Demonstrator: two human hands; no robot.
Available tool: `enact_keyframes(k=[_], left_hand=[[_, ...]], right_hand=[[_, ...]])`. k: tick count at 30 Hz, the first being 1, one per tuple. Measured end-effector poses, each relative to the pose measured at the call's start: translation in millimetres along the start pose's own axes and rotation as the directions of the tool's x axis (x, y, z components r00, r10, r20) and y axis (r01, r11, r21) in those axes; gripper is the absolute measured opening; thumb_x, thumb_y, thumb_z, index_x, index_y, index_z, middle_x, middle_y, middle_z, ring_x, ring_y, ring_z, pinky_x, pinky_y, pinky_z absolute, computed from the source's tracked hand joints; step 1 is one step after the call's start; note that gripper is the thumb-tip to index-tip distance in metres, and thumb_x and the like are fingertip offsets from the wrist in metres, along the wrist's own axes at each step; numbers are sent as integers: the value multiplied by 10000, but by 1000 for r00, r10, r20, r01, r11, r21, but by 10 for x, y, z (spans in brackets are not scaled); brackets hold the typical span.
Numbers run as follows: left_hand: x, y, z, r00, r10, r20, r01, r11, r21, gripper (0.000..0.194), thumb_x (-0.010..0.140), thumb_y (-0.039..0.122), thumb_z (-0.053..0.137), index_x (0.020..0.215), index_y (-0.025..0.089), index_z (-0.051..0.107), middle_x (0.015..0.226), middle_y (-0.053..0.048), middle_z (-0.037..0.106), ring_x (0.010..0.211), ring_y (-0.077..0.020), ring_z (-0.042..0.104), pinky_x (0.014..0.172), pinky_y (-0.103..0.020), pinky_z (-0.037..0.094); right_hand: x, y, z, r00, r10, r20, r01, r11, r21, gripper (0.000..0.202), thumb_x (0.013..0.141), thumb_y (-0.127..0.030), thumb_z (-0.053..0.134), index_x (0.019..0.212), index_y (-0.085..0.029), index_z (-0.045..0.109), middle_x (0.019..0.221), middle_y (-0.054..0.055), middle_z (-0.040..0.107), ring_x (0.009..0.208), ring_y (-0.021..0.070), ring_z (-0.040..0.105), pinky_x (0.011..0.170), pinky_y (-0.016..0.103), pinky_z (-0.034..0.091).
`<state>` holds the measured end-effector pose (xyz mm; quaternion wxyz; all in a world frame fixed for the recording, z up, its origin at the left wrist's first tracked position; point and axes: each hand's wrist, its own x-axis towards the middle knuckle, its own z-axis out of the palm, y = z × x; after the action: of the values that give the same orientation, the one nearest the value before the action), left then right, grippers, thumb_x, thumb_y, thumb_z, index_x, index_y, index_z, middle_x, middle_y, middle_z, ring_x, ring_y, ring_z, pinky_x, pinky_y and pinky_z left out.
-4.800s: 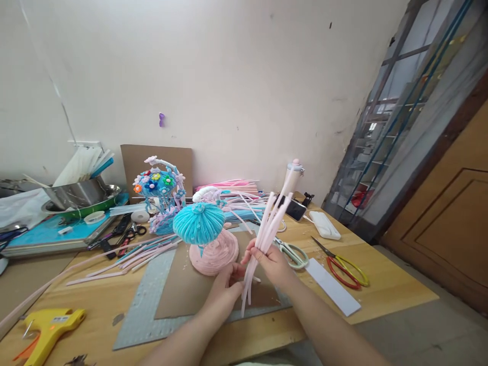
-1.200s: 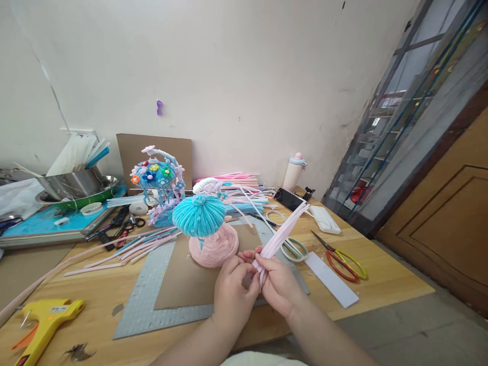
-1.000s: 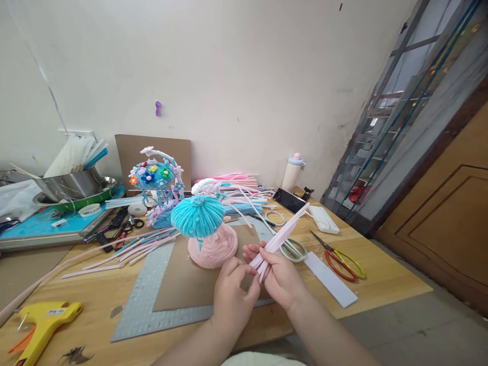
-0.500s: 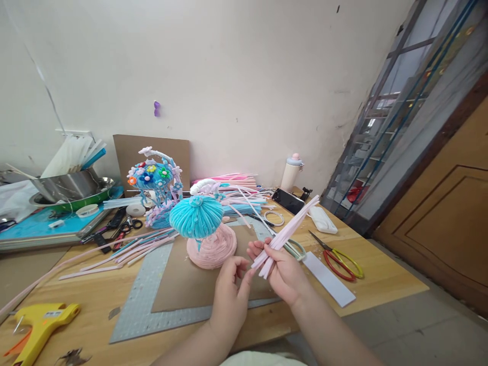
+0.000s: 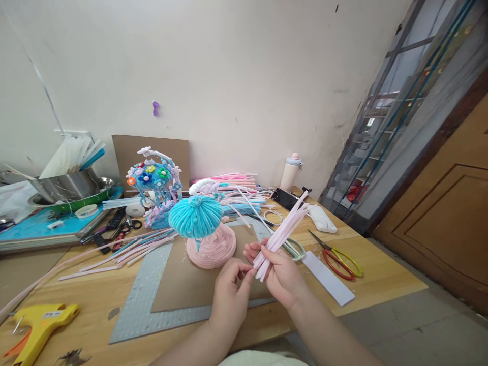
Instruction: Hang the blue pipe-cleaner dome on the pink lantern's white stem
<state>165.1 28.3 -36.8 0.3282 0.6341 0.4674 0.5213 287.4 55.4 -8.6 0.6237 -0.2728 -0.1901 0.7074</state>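
My right hand [image 5: 284, 277] is closed around a bundle of pale pink pipe cleaners [image 5: 284, 229], which slants up and to the right, its upper ends fanned apart. At the bundle's lower ends, the thumb and fingertips of my left hand [image 5: 232, 287] are pinched together on the stems. Just beyond my left hand stands a pipe-cleaner piece with a ribbed turquoise dome [image 5: 196, 217] over a round coiled pink base [image 5: 213, 249]. Behind it to the left is a similar blue piece [image 5: 148, 178] dotted with colourful flowers.
Brown cardboard [image 5: 183, 295] lies on a grey cutting mat [image 5: 129, 315]. To the right are red-and-yellow-handled scissors [image 5: 341, 262], a white strip [image 5: 330, 279], a phone [image 5: 285, 199] and a bottle [image 5: 291, 173]. A yellow glue gun [image 5: 41, 325] lies front left. Loose pipe cleaners [image 5: 137, 249] spread across the left side.
The upper ends of the pink bundle have spread apart and shifted slightly left. Both hands stay in nearly the same place.
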Motion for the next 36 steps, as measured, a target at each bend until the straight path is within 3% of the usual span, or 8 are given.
enact_keyframes(k=[11,16,22,26,28,30,32,36], left_hand=[[-16,59,3,999,29,42,-24,993,-118,66,804,202,584,766,182,635,788,-28,648,767,-167,588,704,-270,451],[-17,56,-11,1000,-6,-25,4,997,-75,105,842,271,560,826,184,617,795,-26,614,735,-161,550,669,-266,436],[35,53,-13,996,-46,-71,46,999,-7,96,792,245,609,730,179,642,692,-6,565,672,-156,492,608,-252,377],[12,76,-6,996,-65,-55,64,998,-18,113,783,234,597,687,179,613,672,3,536,656,-149,473,612,-253,365],[-10,72,-8,996,-75,-38,73,996,-47,120,780,238,591,676,179,594,685,3,532,665,-151,480,623,-257,371],[-17,59,-15,994,-102,-40,98,991,-92,99,798,255,559,737,181,587,725,-2,548,689,-155,497,639,-263,382],[9,57,-24,989,-139,-46,131,981,-145,106,814,275,532,827,182,581,789,-16,575,741,-166,522,678,-277,399],[180,162,-7,975,-198,103,219,937,-271,263,772,331,602,983,175,598,986,-70,635,948,-205,568,821,-315,430]], right_hand=[[-33,9,-12,999,30,35,-30,1000,9,236,696,-114,747,848,-176,577,802,66,739,871,212,714,894,367,520],[-71,38,41,998,41,38,-41,999,-7,260,683,-119,759,850,-182,569,820,60,745,870,208,713,835,343,532],[-94,92,64,999,24,41,-22,999,-49,262,683,-150,764,833,-188,553,806,61,742,876,229,708,808,374,529],[-42,53,26,999,-4,34,6,999,-39,258,701,-150,748,859,-195,548,803,31,722,875,191,696,835,340,519],[-20,7,18,999,-16,47,17,999,-32,252,710,-146,735,864,-202,543,732,-15,677,734,131,672,738,274,531],[-20,-37,16,998,-11,67,13,999,-33,249,713,-156,729,866,-206,540,642,-64,593,538,62,557,545,178,473],[-49,-57,9,997,12,78,-8,999,-46,240,721,-202,733,862,-204,538,569,-95,496,420,25,395,398,121,320],[-178,14,-34,993,115,34,-110,987,-114,302,742,-398,723,821,-200,508,498,-124,371,363,9,187,343,116,108]])
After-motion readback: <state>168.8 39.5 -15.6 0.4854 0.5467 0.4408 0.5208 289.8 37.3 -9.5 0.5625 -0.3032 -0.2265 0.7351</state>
